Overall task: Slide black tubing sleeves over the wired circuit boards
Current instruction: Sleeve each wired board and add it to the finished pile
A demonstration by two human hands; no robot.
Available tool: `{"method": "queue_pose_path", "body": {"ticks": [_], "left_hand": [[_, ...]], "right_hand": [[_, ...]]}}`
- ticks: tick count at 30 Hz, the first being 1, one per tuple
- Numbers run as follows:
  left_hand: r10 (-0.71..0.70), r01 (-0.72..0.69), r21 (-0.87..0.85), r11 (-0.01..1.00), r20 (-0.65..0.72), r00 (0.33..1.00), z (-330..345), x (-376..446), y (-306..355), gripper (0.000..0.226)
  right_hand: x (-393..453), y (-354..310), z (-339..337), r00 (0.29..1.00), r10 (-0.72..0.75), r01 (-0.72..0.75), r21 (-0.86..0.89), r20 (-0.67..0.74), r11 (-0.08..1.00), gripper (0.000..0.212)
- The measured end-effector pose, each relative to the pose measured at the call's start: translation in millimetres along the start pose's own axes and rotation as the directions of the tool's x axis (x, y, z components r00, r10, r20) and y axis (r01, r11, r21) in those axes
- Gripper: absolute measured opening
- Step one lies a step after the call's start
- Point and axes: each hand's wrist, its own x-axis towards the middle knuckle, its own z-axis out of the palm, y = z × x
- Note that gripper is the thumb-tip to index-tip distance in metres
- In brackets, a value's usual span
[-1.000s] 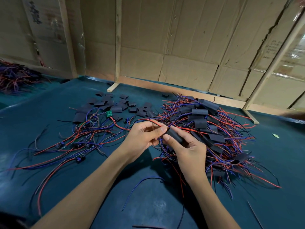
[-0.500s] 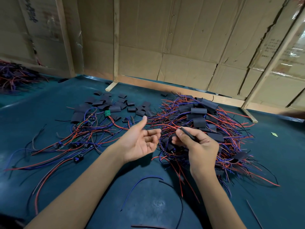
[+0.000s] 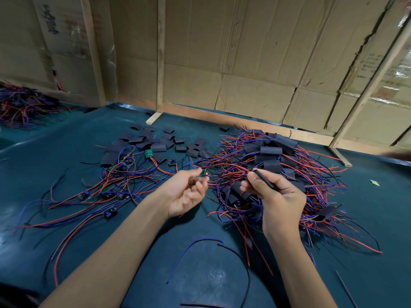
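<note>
Left hand [image 3: 186,192] is pinching a small green circuit board [image 3: 203,172]; right hand [image 3: 275,196] is gripping a flattened black sleeve [image 3: 263,180]. Both are hovering between loose sleeves [image 3: 155,143] and the sleeved wire heap [image 3: 278,165], bare green mat [image 3: 200,274] lying nearer.

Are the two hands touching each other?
Apart. The head view shows wires and green table between the left hand and the right hand, each pinching its own small piece.
</note>
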Motion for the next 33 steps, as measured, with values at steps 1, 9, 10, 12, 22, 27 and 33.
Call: {"method": "queue_pose_path", "body": {"ticks": [1, 9, 10, 12, 22, 27, 33], "left_hand": [[0.04, -0.041, -0.03, 0.999, -0.014, 0.999, 0.0, 1.0, 0.5, 0.029], [0.159, -0.163, -0.079, 0.984, -0.052, 0.986, 0.8, 3.9, -2.1, 0.022], [0.194, -0.197, -0.085, 0.977, -0.048, 0.98, 0.9, 3.7, -1.5, 0.02], [0.272, -0.275, -0.093, 0.957, -0.042, 0.961, 1.0, 1.2, 0.2, 0.014], [0.656, -0.653, -0.067, 0.754, 0.105, 0.747, 8.0, -9.3, 5.0, 0.024], [0.673, -0.656, -0.153, 0.739, 0.158, 0.722, 10.0, -12.1, 4.9, 0.029], [0.633, -0.641, -0.089, 0.762, 0.306, 0.711, 12.1, -13.5, 0.0, 0.033]], "right_hand": [[0.2, 0.2, -0.2, 1.0, -0.001, 0.001, -0.003, 0.003, 1.0, 0.014], [-0.8, 2.2, -1.8, 0.997, -0.021, 0.023, -0.023, 0.073, 0.999, 0.012], [-0.9, 2.4, -2.0, 0.996, -0.03, 0.033, -0.035, 0.081, 0.999, 0.011], [-0.7, 2.1, -3.3, 0.995, -0.042, 0.048, -0.064, 0.089, 0.997, 0.011], [-6.6, 11.8, -3.6, 0.959, -0.184, 0.274, -0.545, 0.214, 0.793, 0.04], [-8.1, 16.4, -4.6, 0.888, -0.185, 0.448, -0.699, 0.421, 0.558, 0.053], [-8.1, 22.1, -8.0, 0.828, -0.109, 0.544, -0.741, 0.55, 0.394, 0.069]]}}
